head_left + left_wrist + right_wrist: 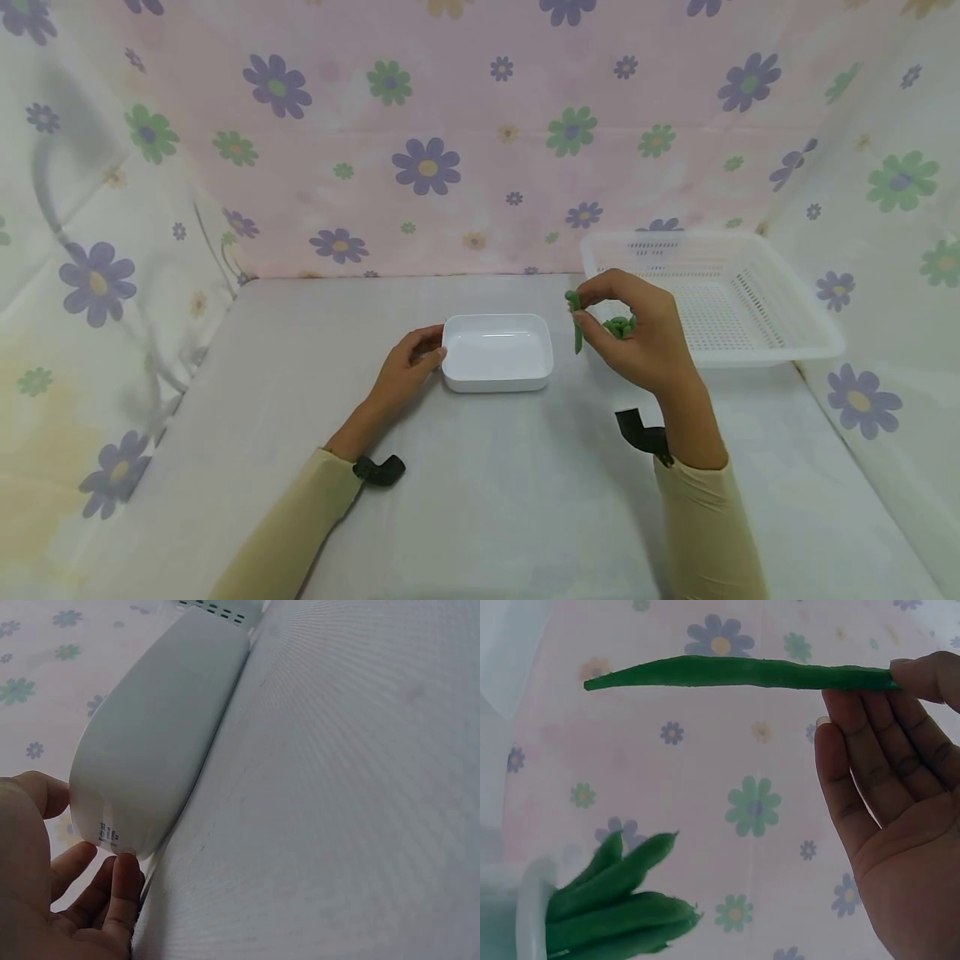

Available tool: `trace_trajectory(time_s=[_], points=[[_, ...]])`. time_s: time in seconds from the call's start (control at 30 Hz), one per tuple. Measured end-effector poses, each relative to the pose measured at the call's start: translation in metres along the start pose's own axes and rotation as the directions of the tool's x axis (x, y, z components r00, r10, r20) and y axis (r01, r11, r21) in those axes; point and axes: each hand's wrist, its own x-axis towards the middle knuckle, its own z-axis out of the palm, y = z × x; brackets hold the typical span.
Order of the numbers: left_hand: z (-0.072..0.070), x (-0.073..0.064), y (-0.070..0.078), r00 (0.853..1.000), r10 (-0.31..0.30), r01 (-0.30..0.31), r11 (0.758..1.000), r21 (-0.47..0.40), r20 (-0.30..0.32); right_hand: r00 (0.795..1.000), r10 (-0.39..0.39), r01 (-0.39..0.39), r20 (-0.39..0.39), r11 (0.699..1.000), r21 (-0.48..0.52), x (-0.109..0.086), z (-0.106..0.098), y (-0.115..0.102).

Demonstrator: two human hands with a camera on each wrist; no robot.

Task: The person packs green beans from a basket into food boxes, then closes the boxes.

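My left hand (pixel 408 367) grips the left end of a white rectangular dish (pixel 497 354), thumb and fingertips against its rim and wall. In the left wrist view the dish's side (pixel 161 727) bears small dark print near my fingers. My right hand (pixel 637 333) pinches one long green bean (pixel 735 673) by its end between thumb and fingers, raised to the right of the dish. More green beans (pixel 618 327) show behind that hand; in the right wrist view these pods (pixel 622 915) stick out past a white rim.
A large white slotted basket (pixel 813 343) stands at the back right, its near left corner hidden by my right hand. White cloth covers the table (pixel 480 500). A flowered curtain (pixel 480 108) hangs behind and along both sides.
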Motion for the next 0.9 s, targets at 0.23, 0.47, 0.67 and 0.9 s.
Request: trace_trajectory(time_s=[0.23, 0.47, 0.67, 0.9], points=[[0.0, 0.0, 0.002, 1.0, -0.002, 0.002, 1.0, 0.017, 0.002, 0.999, 0.024, -0.024, 0.037, 1.0, -0.001, 0.002, 0.023, 0.004], [0.001, -0.002, 0.002, 1.0, -0.015, 0.015, 1.0, 0.012, 0.007, 0.997, 0.037, -0.038, 0.07, 0.999, 0.023, 0.0, 0.042, 0.011], [0.0, -0.003, 0.001, 1.0, -0.02, 0.02, 1.0, 0.017, 0.003, 0.992, 0.059, -0.062, 0.108, 0.998, 0.026, -0.002, 0.061, 0.02], [0.0, -0.003, 0.002, 1.0, -0.019, 0.019, 1.0, 0.024, -0.004, 0.987, 0.075, -0.077, 0.145, 0.997, 0.006, -0.004, 0.08, 0.032]])
